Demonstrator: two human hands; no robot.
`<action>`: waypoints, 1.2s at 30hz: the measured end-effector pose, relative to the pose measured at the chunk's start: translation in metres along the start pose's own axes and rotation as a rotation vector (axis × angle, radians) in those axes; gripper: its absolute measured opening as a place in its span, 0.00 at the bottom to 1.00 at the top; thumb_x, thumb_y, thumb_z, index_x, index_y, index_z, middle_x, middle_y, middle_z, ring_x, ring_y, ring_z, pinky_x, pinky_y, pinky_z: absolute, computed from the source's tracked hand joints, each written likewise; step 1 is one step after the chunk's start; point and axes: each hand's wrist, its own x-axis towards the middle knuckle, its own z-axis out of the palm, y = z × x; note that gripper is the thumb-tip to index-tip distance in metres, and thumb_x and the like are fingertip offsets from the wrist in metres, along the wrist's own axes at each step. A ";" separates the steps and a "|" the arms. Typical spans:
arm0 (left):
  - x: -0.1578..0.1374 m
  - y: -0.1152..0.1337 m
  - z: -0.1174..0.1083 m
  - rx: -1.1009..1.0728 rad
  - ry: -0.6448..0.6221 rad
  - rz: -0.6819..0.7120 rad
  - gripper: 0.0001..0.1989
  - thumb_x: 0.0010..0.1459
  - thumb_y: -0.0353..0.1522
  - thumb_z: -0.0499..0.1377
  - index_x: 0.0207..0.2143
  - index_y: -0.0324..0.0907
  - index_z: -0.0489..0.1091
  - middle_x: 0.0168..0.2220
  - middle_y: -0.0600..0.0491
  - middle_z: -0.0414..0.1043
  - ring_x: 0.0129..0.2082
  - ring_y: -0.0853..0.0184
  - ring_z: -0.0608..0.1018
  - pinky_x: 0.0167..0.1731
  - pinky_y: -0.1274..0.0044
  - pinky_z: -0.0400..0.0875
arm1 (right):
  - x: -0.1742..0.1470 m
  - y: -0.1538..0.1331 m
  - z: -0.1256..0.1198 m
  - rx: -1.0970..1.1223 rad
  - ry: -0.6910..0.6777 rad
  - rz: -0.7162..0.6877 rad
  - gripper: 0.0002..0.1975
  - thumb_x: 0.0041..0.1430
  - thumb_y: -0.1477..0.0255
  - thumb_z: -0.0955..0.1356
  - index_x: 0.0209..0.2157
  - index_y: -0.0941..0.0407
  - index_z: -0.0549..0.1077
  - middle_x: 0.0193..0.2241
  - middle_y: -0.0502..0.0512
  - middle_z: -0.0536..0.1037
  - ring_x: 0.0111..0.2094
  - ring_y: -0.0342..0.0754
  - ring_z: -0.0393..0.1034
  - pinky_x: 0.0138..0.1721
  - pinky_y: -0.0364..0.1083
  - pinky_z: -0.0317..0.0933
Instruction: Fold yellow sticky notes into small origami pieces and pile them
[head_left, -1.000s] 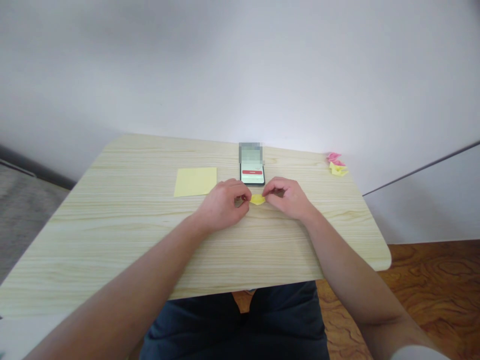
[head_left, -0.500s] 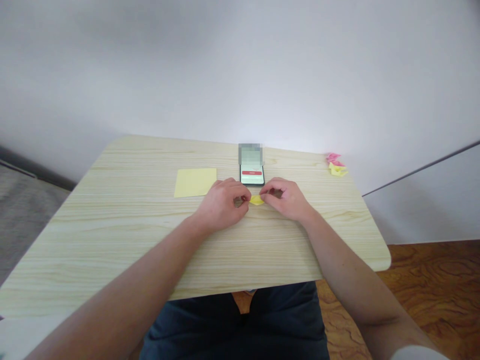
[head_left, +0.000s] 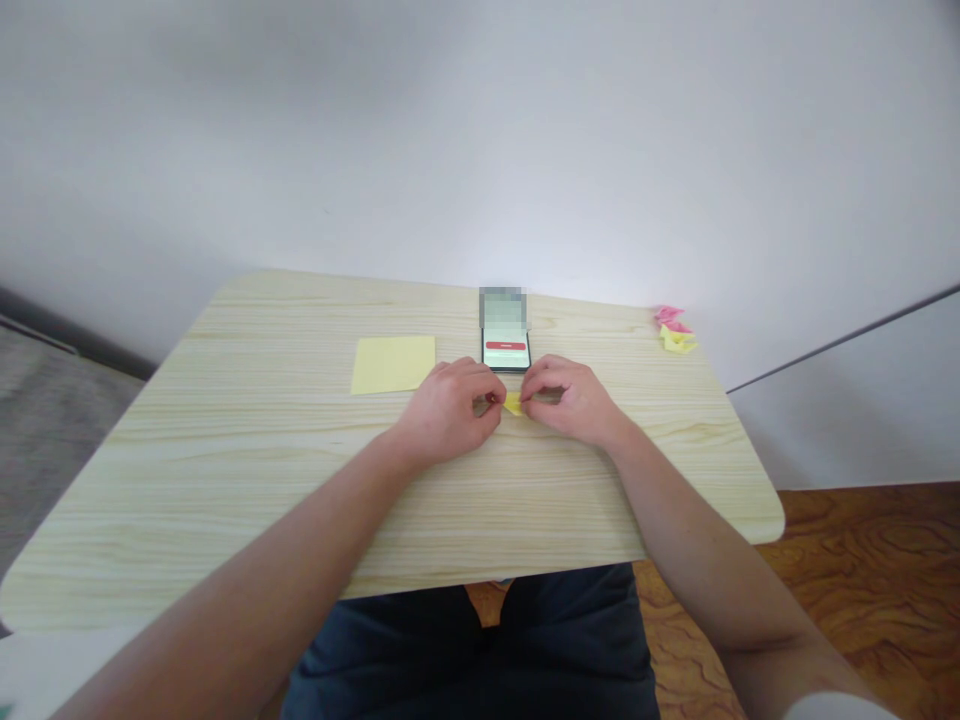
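A small folded piece of yellow paper (head_left: 513, 403) is pinched between my two hands, just in front of the phone. My left hand (head_left: 454, 408) grips its left end with thumb and fingertips. At its right end, the thumb and fingers of my right hand (head_left: 568, 398) close on it too. Only the middle of the paper shows; my fingertips hide both ends. The phone (head_left: 506, 350) lies flat with its screen lit, a red bar near the bottom. Left of it lies a flat sheet of yellow paper (head_left: 393, 364), partly beside my left hand.
Folded pink paper (head_left: 669, 318) and folded yellow paper (head_left: 678, 340) sit at the table's back right edge. The pale wood table (head_left: 247, 400) stands against a white wall (head_left: 480, 140). My legs are under its front edge.
My fingertips have come slightly closer together on the folded yellow paper, so less of it shows, and it looks tilted differently. The view has shifted very slightly.
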 end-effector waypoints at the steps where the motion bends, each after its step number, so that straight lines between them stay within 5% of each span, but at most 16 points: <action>1: 0.000 0.000 0.000 0.000 0.001 -0.002 0.05 0.57 0.27 0.60 0.34 0.44 0.75 0.33 0.52 0.76 0.38 0.61 0.75 0.40 0.69 0.68 | 0.000 0.000 0.000 -0.007 -0.004 -0.002 0.08 0.53 0.80 0.72 0.31 0.52 0.80 0.37 0.51 0.79 0.39 0.48 0.75 0.45 0.49 0.67; 22: 0.000 0.000 0.002 -0.013 -0.010 -0.020 0.05 0.57 0.28 0.59 0.34 0.43 0.75 0.32 0.52 0.76 0.38 0.62 0.75 0.40 0.70 0.67 | -0.001 -0.001 0.003 -0.159 -0.018 -0.071 0.06 0.55 0.77 0.72 0.34 0.53 0.82 0.37 0.53 0.80 0.40 0.49 0.73 0.47 0.50 0.66; 31: -0.001 0.003 -0.001 0.011 0.015 0.017 0.06 0.56 0.26 0.59 0.33 0.43 0.74 0.34 0.52 0.76 0.39 0.61 0.75 0.41 0.69 0.67 | 0.003 0.001 -0.015 0.126 0.035 0.299 0.08 0.57 0.68 0.72 0.38 0.54 0.82 0.36 0.51 0.83 0.35 0.46 0.74 0.39 0.46 0.66; 36: 0.000 0.004 0.000 0.004 0.039 0.031 0.06 0.57 0.26 0.58 0.32 0.43 0.74 0.33 0.52 0.76 0.39 0.62 0.75 0.42 0.70 0.67 | 0.000 -0.002 -0.019 0.071 -0.017 0.325 0.07 0.56 0.70 0.71 0.36 0.54 0.81 0.32 0.49 0.82 0.31 0.45 0.74 0.34 0.44 0.65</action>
